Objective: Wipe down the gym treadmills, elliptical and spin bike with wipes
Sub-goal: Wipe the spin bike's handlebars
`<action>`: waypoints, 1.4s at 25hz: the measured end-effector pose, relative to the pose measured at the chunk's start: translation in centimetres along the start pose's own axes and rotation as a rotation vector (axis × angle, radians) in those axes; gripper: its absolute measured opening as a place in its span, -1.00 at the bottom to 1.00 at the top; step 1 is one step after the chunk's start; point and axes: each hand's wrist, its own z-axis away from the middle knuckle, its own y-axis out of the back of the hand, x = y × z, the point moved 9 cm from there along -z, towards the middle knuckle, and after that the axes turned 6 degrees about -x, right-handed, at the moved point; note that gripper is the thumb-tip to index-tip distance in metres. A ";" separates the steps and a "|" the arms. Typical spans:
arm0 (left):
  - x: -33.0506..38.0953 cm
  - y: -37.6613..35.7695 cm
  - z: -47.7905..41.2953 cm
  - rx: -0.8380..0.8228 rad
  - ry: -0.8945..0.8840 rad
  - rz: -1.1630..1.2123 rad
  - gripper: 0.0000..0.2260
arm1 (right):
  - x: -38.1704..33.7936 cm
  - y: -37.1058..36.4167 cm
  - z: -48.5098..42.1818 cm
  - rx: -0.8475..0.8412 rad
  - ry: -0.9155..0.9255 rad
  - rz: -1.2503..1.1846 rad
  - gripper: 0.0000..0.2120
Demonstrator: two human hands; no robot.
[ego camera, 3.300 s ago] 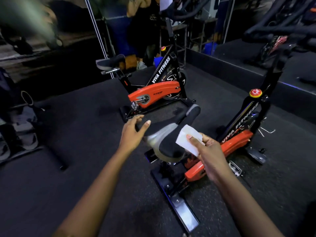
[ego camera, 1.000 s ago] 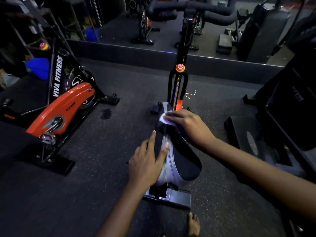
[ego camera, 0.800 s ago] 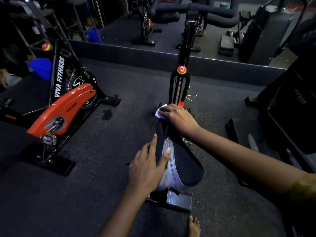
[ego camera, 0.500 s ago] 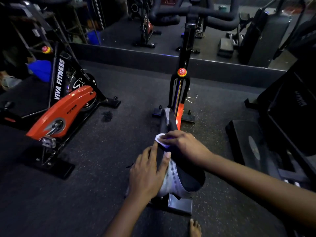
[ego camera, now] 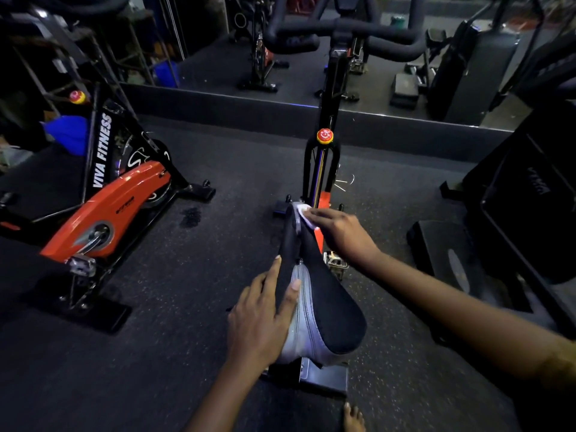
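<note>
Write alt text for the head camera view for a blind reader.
A person's right hand presses a white wipe onto the nose of a spin bike saddle, while the left hand rests flat on the saddle's left side. A second orange spin bike stands to the left.

We see the saddle [ego camera: 327, 310] in matt black padding, with a grey stitched panel down its left side that carries a faint sheen. At the saddle's nose the wipe [ego camera: 304, 212] looks thin, white and soft; cloth or paper, we cannot tell. Below the saddle's rear a foot plate [ego camera: 327, 380] shows dull bare metal. Left of the saddle, an orange guard [ego camera: 106, 210] is smooth, glossy plastic. Under the saddle the floor [ego camera: 187, 282] is matt, speckled and rough-grained.
</note>
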 end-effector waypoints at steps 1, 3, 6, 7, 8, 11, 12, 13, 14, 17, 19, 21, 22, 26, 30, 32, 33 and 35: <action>0.1 0.0 0.0 0.000 -0.002 0.005 -0.06 | -0.5 0.2 1.1 0.036 -0.045 -0.051 -0.63; 0.2 -0.1 -0.1 -0.010 -0.006 0.004 -0.15 | -1.4 0.2 3.1 0.053 -0.102 -0.121 -0.60; 0.2 -0.1 0.0 -0.024 0.001 -0.003 -0.17 | -1.9 -0.1 5.6 -0.054 -0.138 -0.148 -0.52; 0.2 -0.1 0.0 -0.028 0.006 -0.003 -0.16 | -2.2 -0.1 6.2 -0.092 -0.140 -0.150 -0.51; 0.2 -0.1 0.0 -0.031 0.013 0.000 -0.16 | -2.6 0.1 6.8 -0.121 -0.132 -0.148 -0.53; 0.2 -0.1 -0.1 -0.034 0.014 0.010 -0.16 | -4.8 1.3 8.9 -0.150 -0.031 -0.101 -0.64; 0.2 -0.1 -0.1 -0.034 0.011 0.014 -0.16 | -5.5 1.9 9.8 -0.154 0.026 -0.069 -0.66; 0.2 -0.1 0.0 -0.035 0.011 0.015 -0.17 | -6.1 2.5 10.7 -0.156 0.085 -0.053 -0.69; 0.2 -0.1 0.0 -0.037 0.011 0.014 -0.19 | -6.3 2.9 11.0 -0.166 0.127 -0.068 -0.70; 0.1 -0.1 0.0 -0.046 0.017 0.010 -0.20 | -5.1 3.6 8.0 -0.118 0.091 -0.146 -0.69; 0.2 0.0 0.0 -0.042 0.022 0.006 -0.15 | -3.5 3.1 3.8 -0.060 -0.031 -0.100 -0.71; 0.1 0.0 0.0 -0.041 0.030 0.017 -0.14 | -3.8 2.2 1.5 -0.064 -0.030 -0.021 -0.76; 0.2 0.0 0.0 -0.045 0.032 0.021 -0.17 | -4.4 1.9 1.8 -0.060 0.011 0.012 -0.78; 0.1 0.0 -0.1 -0.051 0.040 0.023 -0.34 | -6.6 1.9 6.8 -0.033 0.048 0.029 -0.73; -0.1 0.0 -0.1 -0.054 0.045 0.035 -0.35 | -8.4 1.6 10.7 -0.064 0.007 0.067 -0.68; 0.0 0.0 -0.1 -0.050 0.040 0.040 -0.33 | -9.6 2.0 12.5 -0.087 0.004 0.076 -0.66; 0.1 0.0 -0.1 -0.049 0.038 0.040 -0.32 | -10.1 2.5 13.5 -0.096 0.025 0.063 -0.64; 0.2 0.1 0.1 -0.052 0.042 0.040 -0.30 | -10.5 3.7 14.7 -0.120 0.070 -0.037 -0.61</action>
